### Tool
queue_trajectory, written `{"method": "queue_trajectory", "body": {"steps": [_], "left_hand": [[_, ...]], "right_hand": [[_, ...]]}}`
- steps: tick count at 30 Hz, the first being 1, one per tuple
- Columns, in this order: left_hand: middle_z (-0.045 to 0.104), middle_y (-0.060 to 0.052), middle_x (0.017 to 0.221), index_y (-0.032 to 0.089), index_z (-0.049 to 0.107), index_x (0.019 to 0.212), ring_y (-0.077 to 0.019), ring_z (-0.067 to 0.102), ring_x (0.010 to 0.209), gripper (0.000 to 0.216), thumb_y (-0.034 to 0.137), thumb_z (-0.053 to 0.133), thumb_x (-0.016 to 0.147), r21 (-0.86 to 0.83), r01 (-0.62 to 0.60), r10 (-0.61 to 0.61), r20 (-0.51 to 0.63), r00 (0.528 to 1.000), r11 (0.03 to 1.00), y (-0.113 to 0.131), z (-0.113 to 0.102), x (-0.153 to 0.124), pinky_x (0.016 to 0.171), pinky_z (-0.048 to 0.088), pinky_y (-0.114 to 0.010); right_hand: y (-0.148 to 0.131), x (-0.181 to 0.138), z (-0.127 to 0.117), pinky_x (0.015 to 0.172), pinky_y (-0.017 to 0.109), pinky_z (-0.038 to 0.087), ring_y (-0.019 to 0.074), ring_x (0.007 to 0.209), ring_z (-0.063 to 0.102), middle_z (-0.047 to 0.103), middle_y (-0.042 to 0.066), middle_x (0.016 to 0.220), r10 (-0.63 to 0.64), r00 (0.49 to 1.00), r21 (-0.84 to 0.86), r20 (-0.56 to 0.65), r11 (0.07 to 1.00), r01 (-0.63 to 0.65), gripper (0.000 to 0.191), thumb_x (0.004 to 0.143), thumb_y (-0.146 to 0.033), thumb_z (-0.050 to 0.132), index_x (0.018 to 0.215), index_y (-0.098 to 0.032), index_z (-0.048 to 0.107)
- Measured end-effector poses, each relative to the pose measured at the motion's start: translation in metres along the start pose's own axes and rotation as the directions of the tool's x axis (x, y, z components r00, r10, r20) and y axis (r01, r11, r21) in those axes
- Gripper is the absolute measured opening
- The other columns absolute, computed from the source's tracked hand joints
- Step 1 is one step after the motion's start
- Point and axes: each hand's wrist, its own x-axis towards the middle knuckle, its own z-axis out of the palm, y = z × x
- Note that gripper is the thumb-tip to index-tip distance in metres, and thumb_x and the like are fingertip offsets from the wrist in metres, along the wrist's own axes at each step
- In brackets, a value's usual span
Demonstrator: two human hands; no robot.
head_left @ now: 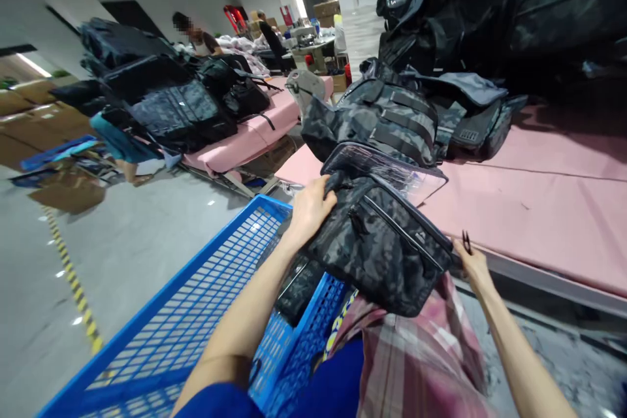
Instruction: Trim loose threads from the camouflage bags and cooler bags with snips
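A dark camouflage bag (386, 238) with a long zipper and a small logo is held up in front of my body. My left hand (311, 206) is closed around its upper left corner. At the bag's right end, my right hand (473, 261) grips the edge. Small black thread snips (466, 241) stick up from that same hand. Behind the held bag, a clear plastic panel with dark edging (392, 170) leans over the table's edge. Beyond it lies a camouflage backpack (386, 117) with several straps.
A blue plastic crate (196, 281) with dark bags (298, 287) inside stands at my left. The pink-covered table (539, 209) carries a tall pile of dark bags (465, 13). More bags (171, 98) are stacked on another pink table. A person (203, 39) is behind it.
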Motion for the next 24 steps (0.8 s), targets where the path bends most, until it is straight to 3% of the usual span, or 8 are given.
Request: {"method": "queue_trajectory", "body": {"steps": [4, 7, 10, 13, 16, 20, 22, 24], "left_hand": [[0.067, -0.009, 0.099, 0.015, 0.061, 0.114, -0.0207, 0.061, 0.086, 0.041, 0.024, 0.042, 0.079, -0.060, 0.012, -0.017, -0.087, 0.996, 0.998, -0.010, 0.001, 0.004, 0.083, 0.045, -0.033], [0.067, -0.007, 0.098, 0.014, 0.063, 0.109, -0.0177, 0.061, 0.081, 0.039, 0.023, 0.043, 0.077, -0.174, -0.056, 0.021, -0.193, 0.981, 0.983, 0.000, -0.006, 0.000, 0.080, 0.046, -0.030], [0.067, -0.005, 0.099, 0.014, 0.063, 0.108, -0.0152, 0.060, 0.079, 0.037, 0.025, 0.043, 0.078, -0.247, -0.195, 0.121, -0.288, 0.950, 0.949, 0.018, -0.014, -0.007, 0.077, 0.046, -0.028], [0.067, -0.005, 0.097, 0.014, 0.063, 0.107, -0.0136, 0.058, 0.075, 0.036, 0.026, 0.044, 0.079, -0.275, -0.295, 0.199, -0.328, 0.923, 0.915, 0.034, -0.017, -0.012, 0.074, 0.046, -0.026], [0.066, -0.005, 0.096, 0.015, 0.063, 0.107, -0.0133, 0.057, 0.074, 0.035, 0.025, 0.045, 0.079, -0.268, -0.333, 0.240, -0.326, 0.914, 0.904, 0.043, -0.018, -0.010, 0.073, 0.046, -0.026], [0.065, -0.004, 0.090, 0.015, 0.063, 0.105, -0.0121, 0.055, 0.071, 0.034, 0.023, 0.046, 0.077, -0.260, -0.364, 0.273, -0.327, 0.905, 0.894, 0.044, -0.025, -0.004, 0.071, 0.045, -0.025], [0.063, -0.002, 0.085, 0.016, 0.060, 0.107, -0.0102, 0.053, 0.066, 0.034, 0.022, 0.047, 0.077, -0.316, -0.349, 0.234, -0.350, 0.907, 0.882, 0.041, -0.026, -0.002, 0.068, 0.044, -0.023], [0.059, 0.000, 0.080, 0.016, 0.056, 0.110, -0.0084, 0.049, 0.061, 0.034, 0.022, 0.047, 0.077, -0.411, -0.321, 0.160, -0.381, 0.911, 0.853, 0.038, -0.015, -0.001, 0.063, 0.042, -0.020]], "right_hand": [[0.023, -0.021, 0.019, 0.038, 0.020, 0.027, 0.0062, 0.042, 0.033, 0.042, -0.005, 0.049, 0.003, 0.999, 0.115, 0.050, 0.993, -0.009, 0.058, 0.053, -0.055, 0.071, 0.091, -0.012, 0.065], [0.003, -0.012, 0.009, 0.038, 0.021, 0.026, 0.0057, 0.042, 0.031, 0.041, -0.004, 0.049, -0.059, 0.998, 0.208, 0.000, 0.976, 0.057, 0.047, 0.052, -0.056, 0.070, 0.069, -0.013, 0.059], [-0.031, 0.003, -0.019, 0.037, 0.020, 0.019, 0.0045, 0.042, 0.025, 0.037, -0.005, 0.049, -0.146, 0.986, 0.267, -0.074, 0.950, 0.161, 0.045, 0.058, -0.058, 0.065, 0.061, -0.015, 0.051], [-0.052, 0.001, -0.033, 0.039, 0.018, 0.020, 0.0050, 0.043, 0.025, 0.033, -0.007, 0.046, -0.193, 0.981, 0.201, -0.019, 0.961, 0.193, 0.040, 0.060, -0.052, 0.069, 0.068, -0.014, 0.059], [-0.041, -0.021, -0.015, 0.043, 0.021, 0.031, 0.0086, 0.047, 0.035, 0.037, -0.004, 0.044, -0.088, 0.991, 0.060, 0.100, 0.995, 0.082, 0.041, 0.057, -0.052, 0.070, 0.065, -0.012, 0.061], [-0.020, -0.044, 0.011, 0.042, 0.025, 0.031, 0.0102, 0.045, 0.036, 0.037, -0.002, 0.042, -0.043, 0.998, 0.084, -0.049, 0.995, 0.047, 0.050, 0.053, -0.063, 0.064, 0.052, -0.016, 0.046], [-0.033, -0.043, -0.001, 0.041, 0.025, 0.030, 0.0091, 0.044, 0.033, 0.035, -0.004, 0.044, -0.045, 0.984, 0.130, -0.175, 0.989, 0.068, 0.052, 0.054, -0.068, 0.059, 0.056, -0.019, 0.040], [-0.063, -0.035, -0.029, 0.043, 0.025, 0.032, 0.0086, 0.045, 0.033, 0.035, -0.005, 0.050, -0.083, 0.939, 0.187, -0.334, 0.970, 0.153, 0.050, 0.059, -0.067, 0.056, 0.064, -0.021, 0.036]]}}
